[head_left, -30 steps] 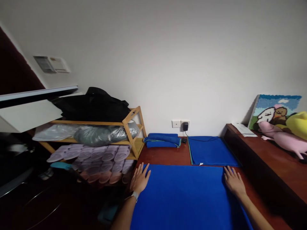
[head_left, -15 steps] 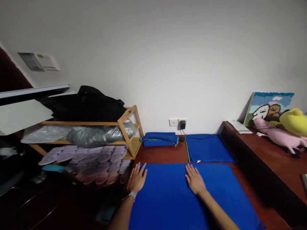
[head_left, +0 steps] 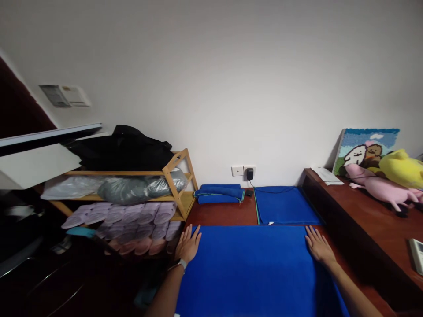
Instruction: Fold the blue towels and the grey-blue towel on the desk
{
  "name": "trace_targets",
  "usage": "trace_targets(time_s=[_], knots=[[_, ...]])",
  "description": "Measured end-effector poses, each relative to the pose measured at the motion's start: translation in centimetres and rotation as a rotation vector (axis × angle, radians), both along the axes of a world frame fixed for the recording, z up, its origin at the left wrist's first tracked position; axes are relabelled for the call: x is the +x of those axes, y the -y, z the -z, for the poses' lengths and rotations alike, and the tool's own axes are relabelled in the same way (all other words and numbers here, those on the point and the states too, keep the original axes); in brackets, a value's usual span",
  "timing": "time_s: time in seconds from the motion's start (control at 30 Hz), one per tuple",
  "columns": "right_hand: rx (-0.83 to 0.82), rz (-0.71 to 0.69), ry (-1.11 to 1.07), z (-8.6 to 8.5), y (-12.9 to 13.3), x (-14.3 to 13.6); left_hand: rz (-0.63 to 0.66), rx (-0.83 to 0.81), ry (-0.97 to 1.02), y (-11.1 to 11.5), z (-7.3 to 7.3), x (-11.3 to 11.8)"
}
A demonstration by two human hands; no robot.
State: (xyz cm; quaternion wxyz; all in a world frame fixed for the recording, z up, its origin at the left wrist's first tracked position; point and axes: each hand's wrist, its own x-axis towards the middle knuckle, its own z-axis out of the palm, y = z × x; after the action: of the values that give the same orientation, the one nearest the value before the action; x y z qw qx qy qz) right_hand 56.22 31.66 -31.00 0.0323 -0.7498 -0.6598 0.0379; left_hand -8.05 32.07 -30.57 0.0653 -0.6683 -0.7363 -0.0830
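Observation:
A large blue cloth [head_left: 247,268] lies spread over the reddish-brown table. My left hand [head_left: 188,244] rests flat on its far left corner, fingers spread. At the far right corner lies my right hand [head_left: 320,246], palm down with the fingers extended. Neither hand holds anything. Behind the spread cloth, a folded blue cloth [head_left: 286,204] with a green edge lies flat on the right. A rolled or bundled blue cloth [head_left: 218,193] sits on the left, near the wall.
A wooden rack [head_left: 180,193] with purple slippers [head_left: 135,213] and a black bag [head_left: 125,149] stands left. A black plug [head_left: 250,174] with a cable is in the wall socket. On the raised right surface are a pink plush [head_left: 380,187] and a yellow plush [head_left: 401,167].
My right hand has slid right along the far edge of the blue cloth, from its middle to its right corner. My left hand has stayed at the left corner. The view has shifted slightly.

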Motion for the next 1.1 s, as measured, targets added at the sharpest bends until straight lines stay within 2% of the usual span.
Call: trace_targets(time_s=[0.1, 0.2, 0.27, 0.33, 0.43, 0.53, 0.6, 0.67, 0.73, 0.83, 0.93, 1.1], knots=[[0.018, -0.006, -0.011, -0.7, 0.2, -1.1, 0.014, 0.056, -0.011, 1.0, -0.8, 0.1], [0.100, -0.051, -0.032, -1.2, 1.6, -4.6, 0.115, 0.125, 0.018, 3.6, -1.4, 0.2], [0.154, -0.145, -0.087, -1.5, 3.2, -9.0, 0.203, 0.143, 0.040, 6.0, -1.6, 0.3], [0.159, -0.273, -0.176, -2.0, 5.4, -14.8, 0.259, 0.135, 0.052, 8.7, -1.5, 0.5], [0.133, -0.444, -0.309, -3.1, 8.6, -24.6, 0.269, 0.092, 0.057, 12.2, -1.1, 0.8], [0.110, -0.600, -0.393, -4.2, 10.9, -33.2, 0.249, 0.044, 0.062, 14.1, -0.8, 1.1], [0.080, -0.662, -0.419, -4.6, 11.7, -37.0, 0.233, 0.019, 0.067, 14.6, -0.8, 1.3], [0.033, -0.670, -0.415, -4.5, 12.1, -38.7, 0.219, -0.002, 0.072, 14.8, -1.0, 1.4], [-0.004, -0.630, -0.386, -4.1, 12.1, -38.1, 0.209, -0.016, 0.076, 14.8, -1.2, 1.5], [-0.008, -0.512, -0.315, -3.3, 12.1, -33.2, 0.196, -0.020, 0.080, 14.7, -1.3, 1.5], [0.032, -0.330, -0.230, -2.0, 12.3, -24.6, 0.190, -0.018, 0.082, 14.5, -1.1, 1.5], [0.072, -0.024, -0.109, 1.0, 12.9, -7.7, 0.184, -0.049, 0.084, 14.4, -1.2, 1.5]])
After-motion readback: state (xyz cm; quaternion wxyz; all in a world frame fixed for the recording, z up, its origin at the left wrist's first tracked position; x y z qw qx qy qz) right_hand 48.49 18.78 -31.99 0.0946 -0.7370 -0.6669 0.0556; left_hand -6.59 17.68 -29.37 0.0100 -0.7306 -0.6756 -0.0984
